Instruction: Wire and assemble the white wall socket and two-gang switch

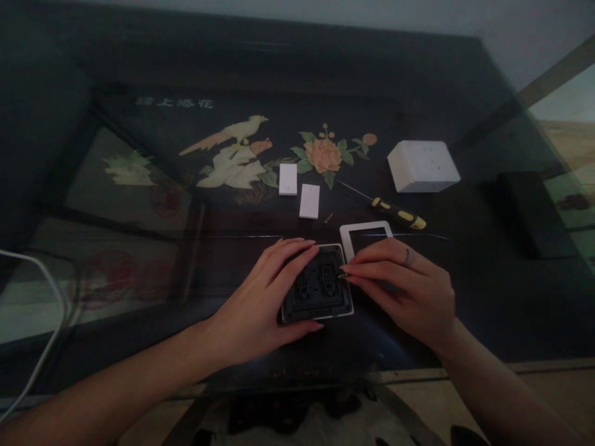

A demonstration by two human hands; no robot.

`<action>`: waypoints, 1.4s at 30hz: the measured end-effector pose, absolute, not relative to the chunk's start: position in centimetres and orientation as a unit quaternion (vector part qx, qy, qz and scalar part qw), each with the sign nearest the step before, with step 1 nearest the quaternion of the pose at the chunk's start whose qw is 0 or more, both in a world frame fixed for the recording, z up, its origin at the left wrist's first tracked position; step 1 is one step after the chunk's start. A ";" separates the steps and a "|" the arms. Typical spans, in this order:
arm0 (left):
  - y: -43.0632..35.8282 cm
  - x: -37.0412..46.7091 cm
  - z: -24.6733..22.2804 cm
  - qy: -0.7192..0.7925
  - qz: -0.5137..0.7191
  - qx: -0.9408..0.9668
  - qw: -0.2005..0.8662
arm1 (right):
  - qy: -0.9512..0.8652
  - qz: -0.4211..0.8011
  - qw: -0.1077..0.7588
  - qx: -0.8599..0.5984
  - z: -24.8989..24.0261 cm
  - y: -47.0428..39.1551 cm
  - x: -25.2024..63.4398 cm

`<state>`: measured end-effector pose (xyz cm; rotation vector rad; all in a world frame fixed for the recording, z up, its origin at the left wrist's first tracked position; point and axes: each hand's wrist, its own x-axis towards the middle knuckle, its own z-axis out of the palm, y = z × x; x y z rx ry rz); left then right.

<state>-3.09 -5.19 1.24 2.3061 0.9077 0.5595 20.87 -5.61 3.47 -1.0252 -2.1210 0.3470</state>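
Bare forearms [153,365] crossed the near side of the dark table [488,316]. The left hand [264,294] curved around a pale-rimmed box [334,318], fingers along its far edge, thumb at its near one; a black insert [317,291] filled it. Thumb against fingertips, the right hand [413,291] pinched a small brassy piece [344,275] at the box's right rim. Just beside lay a white frame [343,238], dark tabletop showing through. Farther off stood a white block [427,167], its inside hidden.

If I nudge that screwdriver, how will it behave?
The screwdriver should stay stiff, given its straight, slim shaft. It may slide easily, as the tabletop looks glossy. It probably lifts handle-heavy, since the handle is far thicker than the shaft.
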 end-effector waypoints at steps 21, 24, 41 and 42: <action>-5.1 -3.2 1.2 0.345 0.211 0.857 0.320 | -0.864 0.112 0.323 -0.370 2.8 -5.4 21.2; -5.1 -3.3 1.3 0.343 0.208 0.855 0.329 | -0.867 0.110 0.317 -0.369 2.8 -5.6 21.2; -5.2 -3.2 1.4 0.350 0.204 0.849 0.339 | -0.834 0.163 0.341 -0.402 3.0 -5.7 20.9; -5.2 -3.2 1.4 0.350 0.204 0.849 0.339 | -0.829 0.169 0.344 -0.407 3.0 -5.7 20.9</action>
